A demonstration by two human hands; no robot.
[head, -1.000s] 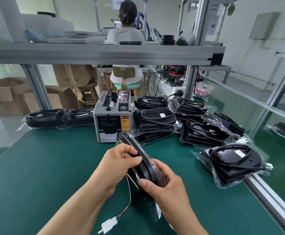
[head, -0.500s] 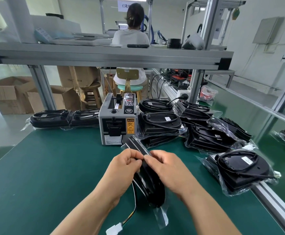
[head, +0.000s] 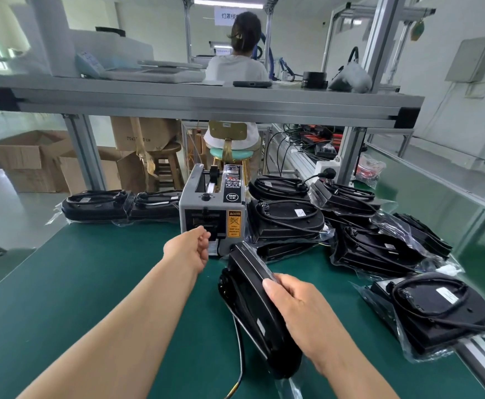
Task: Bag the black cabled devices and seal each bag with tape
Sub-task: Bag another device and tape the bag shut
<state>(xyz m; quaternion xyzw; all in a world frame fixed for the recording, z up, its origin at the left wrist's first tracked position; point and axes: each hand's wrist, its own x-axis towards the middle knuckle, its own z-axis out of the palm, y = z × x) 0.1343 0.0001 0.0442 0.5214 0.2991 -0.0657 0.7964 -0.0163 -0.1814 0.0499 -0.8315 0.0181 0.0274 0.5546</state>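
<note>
Sealing step: the right hand [head: 301,321] grips the bagged device [head: 248,300] while the left hand [head: 188,249], its grip unclear, meets the tape dispenser [head: 212,208] at the worktop's [head: 77,283] far edge, so the next move needs a strip pulled.

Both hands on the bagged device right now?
No: only the right hand holds the bagged device; the left hand is up at the tape dispenser's front.

This is a factory packing line: a green-matted, aluminium-framed workbench [head: 77,283] carries a grey tape dispenser [head: 212,208] at its far edge and heaps of black cabled devices in clear plastic bags [head: 379,249]. Brown cardboard cartons [head: 28,165] stand behind it, and a person [head: 235,67] sits at the next bench.
</note>
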